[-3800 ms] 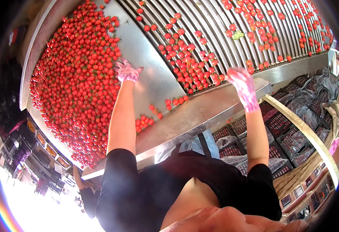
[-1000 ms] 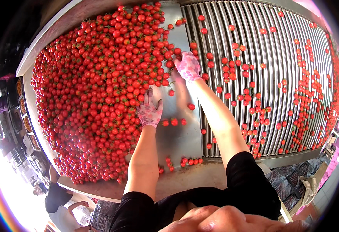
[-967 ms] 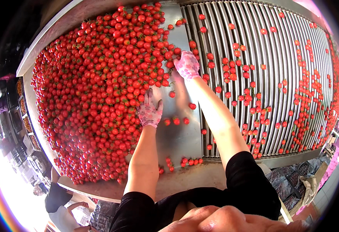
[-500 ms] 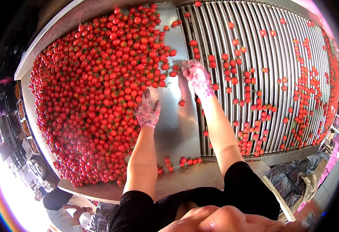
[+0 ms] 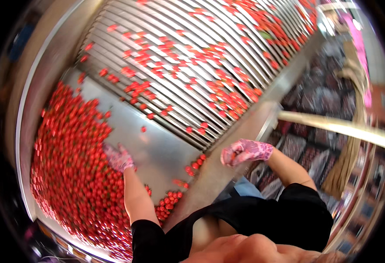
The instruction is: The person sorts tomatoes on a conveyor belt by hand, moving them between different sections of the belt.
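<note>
A large heap of red cherry tomatoes [image 5: 76, 162] fills the left side of a metal sorting table. My left hand [image 5: 119, 157], in a pink patterned glove, lies at the heap's right edge with fingers spread, touching tomatoes. Beside it is a bare steel plate [image 5: 162, 147] with a single tomato [image 5: 143, 129] on it. My right hand [image 5: 247, 151], gloved alike, is raised over the table's near rim, clear of the rollers. Its fingers are curled closed; a bit of red shows between them, too blurred to name.
Beyond the plate runs a bed of metal rollers [image 5: 166, 79] with scattered tomatoes. Several tomatoes [image 5: 168, 201] gather along the near rim [image 5: 219, 175]. At right are a pale bar [image 5: 333, 127], plastic-covered crates [image 5: 308, 164] and a hanging tan cloth [image 5: 348, 149].
My view has swung to the right. My right hand has come back from the plate's far edge by the rollers to the near rim, fingers closed. My left hand stays at the heap's edge.
</note>
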Available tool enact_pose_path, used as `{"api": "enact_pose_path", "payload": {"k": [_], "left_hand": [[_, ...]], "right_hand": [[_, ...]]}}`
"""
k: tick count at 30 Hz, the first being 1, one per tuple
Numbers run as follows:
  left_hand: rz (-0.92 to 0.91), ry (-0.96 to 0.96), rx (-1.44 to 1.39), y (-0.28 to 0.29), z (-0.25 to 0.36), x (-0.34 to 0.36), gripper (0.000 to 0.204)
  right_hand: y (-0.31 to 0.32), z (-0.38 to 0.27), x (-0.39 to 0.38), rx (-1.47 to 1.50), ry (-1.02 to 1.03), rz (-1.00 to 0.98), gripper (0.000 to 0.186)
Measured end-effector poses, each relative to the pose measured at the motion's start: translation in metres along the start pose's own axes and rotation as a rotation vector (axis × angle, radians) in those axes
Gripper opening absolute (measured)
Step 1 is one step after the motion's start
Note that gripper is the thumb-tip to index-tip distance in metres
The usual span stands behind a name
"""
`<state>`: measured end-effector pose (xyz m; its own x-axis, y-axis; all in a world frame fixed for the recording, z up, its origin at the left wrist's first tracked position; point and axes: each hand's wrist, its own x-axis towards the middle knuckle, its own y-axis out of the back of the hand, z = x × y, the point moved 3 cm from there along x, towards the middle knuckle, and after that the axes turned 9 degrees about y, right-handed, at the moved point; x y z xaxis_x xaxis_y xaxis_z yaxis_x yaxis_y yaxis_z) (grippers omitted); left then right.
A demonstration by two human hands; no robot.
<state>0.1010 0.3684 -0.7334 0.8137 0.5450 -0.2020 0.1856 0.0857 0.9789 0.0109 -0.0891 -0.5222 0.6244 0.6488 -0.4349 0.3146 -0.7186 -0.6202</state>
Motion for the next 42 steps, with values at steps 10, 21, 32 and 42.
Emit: {"api": "enact_pose_path", "payload": {"k": [10,21,32,42], "left_hand": [[0.021,-0.299,0.193,-0.004,-0.015,-0.014,0.083],[-0.166,0.493,-0.207,0.012,-0.053,0.018,0.089],[-0.176,0.322,-0.302,-0.009,-0.056,-0.001,0.077],[-0.087,0.191,-0.383,-0.012,-0.013,0.010,0.072]], "right_hand": [[0.181,0.069,-0.328,0.192,0.322,1.358,0.055],[-0.023,-0.030,-0.044,-1.543,0.312,0.218,0.027],[-0.067,0.118,0.341,-1.771,0.590,-0.306,0.052],[0.037,0.016,0.629,-1.508,0.725,0.221,0.051]]}}
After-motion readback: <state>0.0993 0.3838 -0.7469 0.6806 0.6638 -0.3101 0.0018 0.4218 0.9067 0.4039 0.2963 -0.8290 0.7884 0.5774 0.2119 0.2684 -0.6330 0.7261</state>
